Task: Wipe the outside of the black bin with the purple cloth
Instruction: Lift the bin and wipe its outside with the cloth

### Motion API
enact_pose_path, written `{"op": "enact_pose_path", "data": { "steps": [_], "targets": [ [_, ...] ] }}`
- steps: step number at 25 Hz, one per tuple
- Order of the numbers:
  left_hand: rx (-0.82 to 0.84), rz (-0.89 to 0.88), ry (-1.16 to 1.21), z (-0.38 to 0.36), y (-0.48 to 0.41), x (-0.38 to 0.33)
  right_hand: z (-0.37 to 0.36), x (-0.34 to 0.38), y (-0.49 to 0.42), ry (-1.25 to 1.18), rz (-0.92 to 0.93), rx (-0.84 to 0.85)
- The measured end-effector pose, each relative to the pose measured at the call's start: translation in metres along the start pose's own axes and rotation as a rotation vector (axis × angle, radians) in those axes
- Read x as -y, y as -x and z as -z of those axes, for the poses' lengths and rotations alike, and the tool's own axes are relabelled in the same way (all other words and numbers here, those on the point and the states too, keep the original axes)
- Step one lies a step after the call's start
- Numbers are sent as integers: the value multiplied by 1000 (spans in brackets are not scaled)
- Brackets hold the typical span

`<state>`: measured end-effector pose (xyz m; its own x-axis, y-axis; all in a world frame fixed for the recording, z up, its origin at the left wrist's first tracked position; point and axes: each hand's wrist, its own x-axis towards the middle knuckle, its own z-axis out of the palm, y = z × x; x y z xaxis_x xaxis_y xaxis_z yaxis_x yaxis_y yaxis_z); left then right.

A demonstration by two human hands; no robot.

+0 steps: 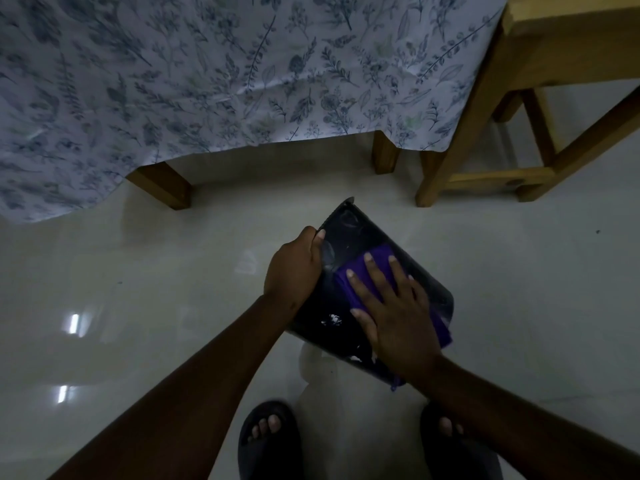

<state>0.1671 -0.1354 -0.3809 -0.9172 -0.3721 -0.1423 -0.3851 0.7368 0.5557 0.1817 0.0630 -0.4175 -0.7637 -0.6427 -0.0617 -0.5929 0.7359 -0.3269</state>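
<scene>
While left hand [292, 268] grips black bin [349, 233] edge, right hand [391, 306] presses purple cloth [377, 261] flat.

Honestly nothing here you can read. The glossy black plastic bin [349, 237] has some white marks [331, 320] low on its side, but they're just blurry smudges, can't tell if it's lettering. The leaf-print tablecloth [207, 81] is only pattern, no words.

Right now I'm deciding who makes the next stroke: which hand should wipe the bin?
The right hand. It already lies flat on the cloth, pressed against the bin. The left hand grips the bin's edge, steadying it.
</scene>
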Motion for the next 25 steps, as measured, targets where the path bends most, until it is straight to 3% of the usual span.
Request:
{"op": "enact_pose_path", "data": {
  "steps": [3,6,11,13,15,17,19,22,25],
  "targets": [
    [13,7,25,2,-1,-2,13,-24,-57,-166,-201,-12],
    [15,37,5,5,-2,-9,13,-35,-52,-285,-379,-21],
    [74,59,-114,5,-12,-17,2,12,9,-160,-98,-38],
    [179,69,22,12,-19,-15,2,7,-9,-128,-48,-64],
    [293,71,184,24,-13,-7,6,-16,-40,-184,-135,-59],
    [241,31,146,26,1,1,12,-46,-62,-380,-313,-36],
    [123,19,26,18,4,2,12,-45,-49,-381,-372,-37],
    [89,-2,-38,6,-14,-9,4,-2,12,-129,-152,-48],
    [62,-56,-40,4,-18,-12,2,-7,-1,-128,-56,-60]
  ]
}}
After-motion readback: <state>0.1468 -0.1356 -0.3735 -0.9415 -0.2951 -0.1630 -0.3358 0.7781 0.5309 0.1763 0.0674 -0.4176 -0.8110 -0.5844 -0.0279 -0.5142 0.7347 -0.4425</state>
